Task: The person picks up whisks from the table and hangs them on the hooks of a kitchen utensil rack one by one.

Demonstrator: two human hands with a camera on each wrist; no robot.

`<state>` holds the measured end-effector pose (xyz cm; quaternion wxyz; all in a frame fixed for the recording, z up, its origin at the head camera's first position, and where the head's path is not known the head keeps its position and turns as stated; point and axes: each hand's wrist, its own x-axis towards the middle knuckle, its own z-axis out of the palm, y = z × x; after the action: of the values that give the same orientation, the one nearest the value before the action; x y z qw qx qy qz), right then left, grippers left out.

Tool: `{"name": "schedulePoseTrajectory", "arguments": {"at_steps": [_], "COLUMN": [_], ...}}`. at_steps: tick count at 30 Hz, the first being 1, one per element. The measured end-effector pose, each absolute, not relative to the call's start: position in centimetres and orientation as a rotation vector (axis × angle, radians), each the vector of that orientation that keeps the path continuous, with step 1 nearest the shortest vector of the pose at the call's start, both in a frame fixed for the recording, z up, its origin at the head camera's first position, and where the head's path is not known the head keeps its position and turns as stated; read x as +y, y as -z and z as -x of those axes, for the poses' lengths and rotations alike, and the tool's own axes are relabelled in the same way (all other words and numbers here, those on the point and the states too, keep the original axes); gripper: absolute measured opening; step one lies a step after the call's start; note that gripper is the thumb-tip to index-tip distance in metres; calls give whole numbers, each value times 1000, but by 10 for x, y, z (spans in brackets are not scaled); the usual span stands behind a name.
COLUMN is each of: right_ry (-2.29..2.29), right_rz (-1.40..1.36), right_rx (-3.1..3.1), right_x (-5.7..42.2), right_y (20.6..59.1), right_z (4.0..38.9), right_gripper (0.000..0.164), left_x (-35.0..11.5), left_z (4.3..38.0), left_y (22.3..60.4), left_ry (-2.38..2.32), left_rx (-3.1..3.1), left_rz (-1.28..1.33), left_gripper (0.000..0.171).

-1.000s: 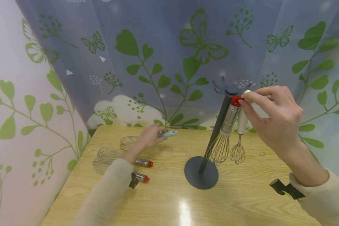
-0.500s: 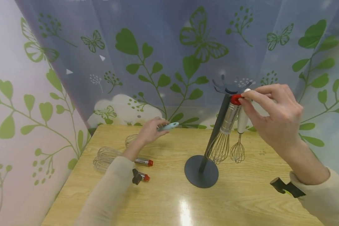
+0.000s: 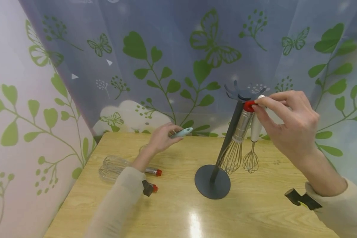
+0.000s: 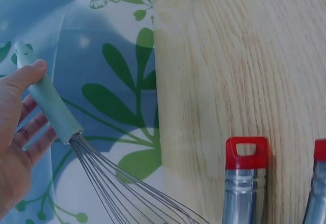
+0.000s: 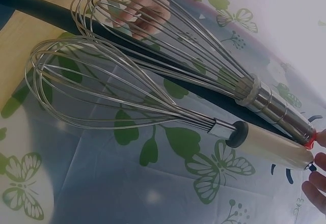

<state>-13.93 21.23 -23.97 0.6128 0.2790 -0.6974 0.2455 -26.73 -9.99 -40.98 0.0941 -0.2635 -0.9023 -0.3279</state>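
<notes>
My left hand (image 3: 163, 136) grips a whisk by its light-blue handle (image 3: 182, 133), above the table's back edge. In the left wrist view the thumb lies on that handle, and the whisk's wires (image 4: 119, 183) run down to the right. At the top of a dark stand (image 3: 212, 182), my right hand (image 3: 296, 122) pinches the red end of a metal-handled whisk (image 3: 241, 127), which points wires down. A white-handled whisk (image 3: 256, 127) hangs right beside it. The hand hides that one's upper end and some of the stand's hooks.
Two more red-tipped metal whisks (image 3: 113, 167) lie on the wooden table (image 3: 172, 211) at left, partly behind my left forearm. The stand's curved hooks (image 3: 232, 92) spread out at its top. A patterned cloth (image 3: 172, 49) rises behind the table.
My left hand has lifted the light-blue whisk and carried it somewhat to the right. The right hand has stayed at the stand's top with the red-tipped whisk.
</notes>
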Motion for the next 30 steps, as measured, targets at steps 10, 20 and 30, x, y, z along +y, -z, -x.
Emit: {"name": "schedulePoseTrajectory", "arguments": {"at_steps": [10,20,30], "right_ry": [-568,-572,-581], "right_rz": [-637,-640,-642], "right_rx": [-1601,-1598,-1589], "right_x": [211,210,210], "right_y": [240,240,241], "right_z": [139,139,139], "right_gripper": [18,17,10], "left_x": [-91,-82,-75], "left_z": [262,258,255], "left_y": [409,410,407], "left_ry": [1117,1235,1308], "left_rx": [-2550,-2422,-2309], "left_rz": [804,797,821], "left_gripper": [33,32,33]}}
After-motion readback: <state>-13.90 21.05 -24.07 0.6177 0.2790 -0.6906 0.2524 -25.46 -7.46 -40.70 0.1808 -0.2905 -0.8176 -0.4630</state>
